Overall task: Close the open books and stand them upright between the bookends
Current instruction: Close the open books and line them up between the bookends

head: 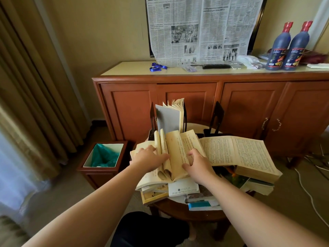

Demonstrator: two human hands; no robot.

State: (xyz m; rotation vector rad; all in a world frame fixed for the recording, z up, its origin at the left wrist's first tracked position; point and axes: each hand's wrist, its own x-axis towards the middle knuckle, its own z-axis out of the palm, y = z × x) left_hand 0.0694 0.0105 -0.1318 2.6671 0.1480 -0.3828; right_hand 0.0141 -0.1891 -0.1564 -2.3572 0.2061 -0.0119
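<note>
Behind the round table stands a wooden cabinet. On the table, a thick open book lies right of the yellowed open book. A grey-covered book stands upright behind it, between black bookends. The left hand presses flat on its left pages; the right hand grips its right pages, fingers curled.

You have yellowed matt paper in the open book, black bookends at twelve o'clock, and a glossy reddish wood cabinet.
</note>
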